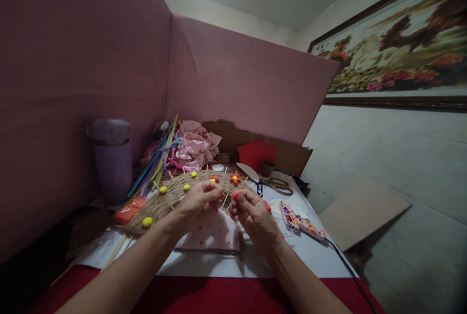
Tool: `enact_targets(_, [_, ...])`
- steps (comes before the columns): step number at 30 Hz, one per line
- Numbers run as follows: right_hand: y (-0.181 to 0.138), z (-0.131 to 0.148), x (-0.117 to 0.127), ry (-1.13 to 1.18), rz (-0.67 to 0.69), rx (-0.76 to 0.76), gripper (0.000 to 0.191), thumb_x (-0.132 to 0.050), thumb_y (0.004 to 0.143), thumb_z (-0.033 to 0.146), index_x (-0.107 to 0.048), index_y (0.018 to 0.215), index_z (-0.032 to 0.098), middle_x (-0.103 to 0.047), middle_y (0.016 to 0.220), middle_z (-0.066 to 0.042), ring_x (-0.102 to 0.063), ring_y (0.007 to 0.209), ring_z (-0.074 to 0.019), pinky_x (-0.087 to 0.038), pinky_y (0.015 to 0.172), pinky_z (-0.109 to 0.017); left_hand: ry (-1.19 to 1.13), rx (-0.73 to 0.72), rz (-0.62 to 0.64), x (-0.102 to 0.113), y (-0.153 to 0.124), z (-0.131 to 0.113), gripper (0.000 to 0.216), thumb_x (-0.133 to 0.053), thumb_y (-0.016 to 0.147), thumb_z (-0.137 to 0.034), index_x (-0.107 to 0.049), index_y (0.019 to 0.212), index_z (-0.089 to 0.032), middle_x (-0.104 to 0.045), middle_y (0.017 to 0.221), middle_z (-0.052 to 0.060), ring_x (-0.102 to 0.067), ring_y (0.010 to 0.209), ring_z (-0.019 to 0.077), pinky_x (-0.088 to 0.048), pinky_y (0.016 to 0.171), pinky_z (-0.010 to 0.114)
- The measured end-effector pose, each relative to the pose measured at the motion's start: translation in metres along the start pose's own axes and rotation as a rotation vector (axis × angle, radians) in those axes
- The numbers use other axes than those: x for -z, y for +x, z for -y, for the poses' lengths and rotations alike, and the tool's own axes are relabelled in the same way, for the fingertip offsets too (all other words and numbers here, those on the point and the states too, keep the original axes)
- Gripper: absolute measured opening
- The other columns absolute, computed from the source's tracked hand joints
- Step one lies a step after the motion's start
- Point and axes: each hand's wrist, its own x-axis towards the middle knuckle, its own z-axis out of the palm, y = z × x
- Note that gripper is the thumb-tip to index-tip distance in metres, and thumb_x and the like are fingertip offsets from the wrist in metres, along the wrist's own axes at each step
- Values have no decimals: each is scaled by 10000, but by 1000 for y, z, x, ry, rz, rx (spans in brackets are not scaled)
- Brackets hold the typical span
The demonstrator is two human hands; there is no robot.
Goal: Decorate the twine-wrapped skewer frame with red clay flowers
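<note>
My right hand point(251, 209) pinches a small red piece of modelling clay point(236, 196) between thumb and fingertips. Close beside it, my left hand point(204, 199) has its thumb and fingers pressed together; whatever lies between them is hidden. Both hands are over a fan-shaped piece point(175, 192) wound with brown twine, with thin sticks poking from its edge. On the twine sit a red flower with a yellow centre point(235, 178), a partly covered red-and-yellow flower point(214, 179) and several yellow clay discs point(147, 222). White dotted fabric point(209, 233) covers the fan's lower middle.
A flower-patterned glue gun point(301, 221) with a black cord lies on the right. Scissors point(277, 186) and red sheets point(257, 154) are behind. Crumpled pink fabric point(197, 143), coloured pipe cleaners point(160, 156), an orange packet point(129, 211) and a purple bin point(114, 165) stand left.
</note>
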Motion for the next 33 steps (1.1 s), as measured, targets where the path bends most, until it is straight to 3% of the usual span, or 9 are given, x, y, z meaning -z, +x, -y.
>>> enact_targets(6, [1, -6, 2, -103, -29, 82, 165, -686, 732, 301, -614, 791, 166, -615, 646, 3, -554, 561, -111, -445, 503, -227, 96, 47, -1, -3, -2, 8, 192, -703, 654, -278, -610, 724, -125, -524, 541, -22, -374, 437, 37, -209, 414, 177])
enact_targets(10, [0, -6, 3, -272, -76, 157, 124, -673, 739, 264, -614, 777, 162, -592, 613, 17, -524, 541, -99, -443, 514, -223, 27, 56, -45, -4, -1, 7, 135, -681, 615, -138, -618, 733, -119, -432, 458, -60, -325, 408, 32, -173, 400, 179])
enact_targets(15, [-4, -6, -2, -388, -113, 255, 102, -652, 751, 245, -600, 782, 163, -599, 680, 1, -545, 604, -118, -448, 558, -241, -182, 103, 73, -8, -5, -1, 172, -639, 647, -86, -622, 817, -88, -502, 588, -8, -424, 498, 48, -247, 428, 167])
enact_targets(20, [-7, -7, -5, -447, -165, 310, 84, -624, 775, 242, -600, 774, 161, -597, 689, -6, -542, 621, -120, -440, 571, -239, -251, 140, 58, -11, -8, -3, 140, -594, 692, -101, -604, 831, -87, -557, 689, 34, -505, 559, 76, -329, 459, 174])
enact_targets(23, [-7, -8, -3, -433, -145, 309, 72, -619, 777, 237, -599, 783, 168, -602, 699, -8, -554, 637, -127, -445, 572, -239, -204, 92, 49, -8, -6, 2, 177, -646, 670, -93, -594, 839, -96, -582, 699, 37, -538, 577, 88, -373, 500, 185])
enact_targets(27, [-5, -13, 0, -459, -146, 346, 51, -641, 752, 206, -599, 760, 178, -576, 680, 8, -537, 616, -118, -436, 550, -225, -80, 35, -34, -3, -1, 9, 209, -738, 627, -166, -589, 763, -113, -552, 591, -10, -472, 474, 51, -329, 450, 168])
enact_targets(33, [-5, -18, 3, -560, -152, 380, 44, -631, 770, 211, -600, 781, 182, -590, 713, -1, -559, 667, -133, -450, 595, -237, -31, 9, -21, -2, 1, 10, 238, -758, 584, -220, -539, 609, -132, -489, 482, -46, -387, 415, 34, -252, 414, 165])
